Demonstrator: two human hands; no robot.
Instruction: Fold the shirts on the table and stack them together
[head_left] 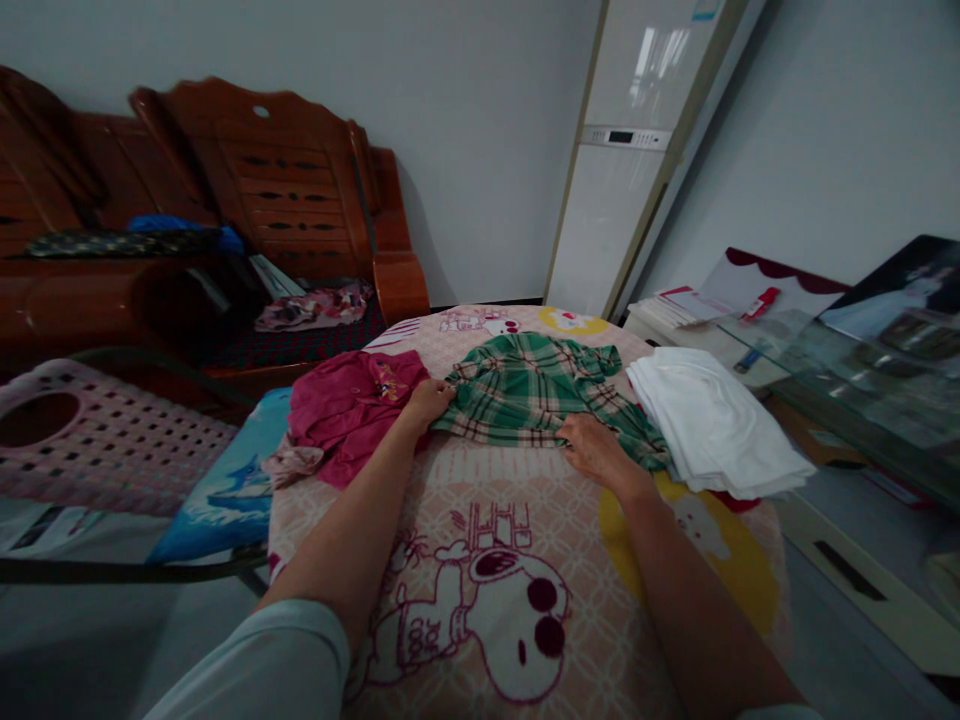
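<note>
A green plaid shirt [517, 385] lies spread, somewhat rumpled, across the cloth-covered table [465, 480]. At its left edge, my left hand [430, 402] is closed, pinching the fabric. My right hand [592, 447] grips the shirt's near edge toward the right, fingers curled on the cloth. Just left of my left hand sits a crumpled magenta garment [349, 410] with a small embroidered patch. To the right, a folded stack of white cloth [712, 420] touches or nearly touches the shirt's right end.
A pink woven plastic chair [150, 440] and a blue cushion [232, 480] stand left of the table. Behind is a carved wooden sofa [270, 190]. A tall white air conditioner [615, 200] stands at the back. A glass shelf [862, 370] borders the right side.
</note>
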